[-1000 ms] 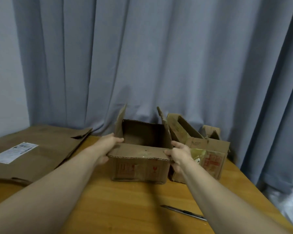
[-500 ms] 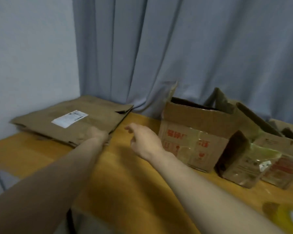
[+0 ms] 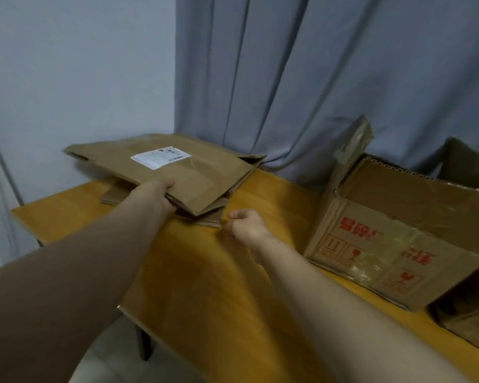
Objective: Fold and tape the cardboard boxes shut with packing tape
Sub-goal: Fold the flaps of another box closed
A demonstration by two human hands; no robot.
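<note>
A bare strip of table (image 3: 285, 200) runs between the flattened cardboard stack (image 3: 177, 172) at left and the open box (image 3: 385, 244) at right. The right hand (image 3: 246, 223) hovers there, touching neither. The curtain (image 3: 315, 78) hangs just behind both, and the box's raised flap (image 3: 351, 150) stands at the gap's far right.

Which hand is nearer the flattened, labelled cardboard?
Left. The left hand grips the flattened cardboard at its near edge; the right hand hovers beside its corner, holding nothing.
</note>
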